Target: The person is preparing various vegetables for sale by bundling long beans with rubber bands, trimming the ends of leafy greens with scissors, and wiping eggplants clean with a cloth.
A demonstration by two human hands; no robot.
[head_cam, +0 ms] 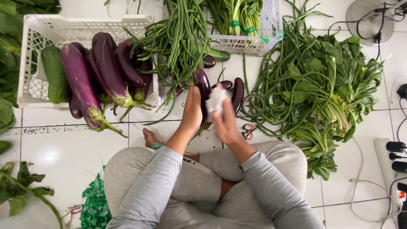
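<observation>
— What's in the crates?

— The white crate (32, 85) holds big purple eggplants (80, 80) and a cucumber (55, 74); the far basket (241, 42) holds banded greens.

— And the hands?

— The left hand (191, 111) clasps a small eggplant (203, 87) above the tiled floor; the right hand (224, 123) pinches a white cloth (216, 101) against it.

Place: a home floor used for sorting produce.
Floor (63, 152): glossy white tiles; a person sits cross-legged on them.
Produce: eggplants in a white crate (32, 85), long beans (182, 38), leafy greens (335, 89).
Household signs: power strip (392, 165), cables, fan base (369, 19).
</observation>
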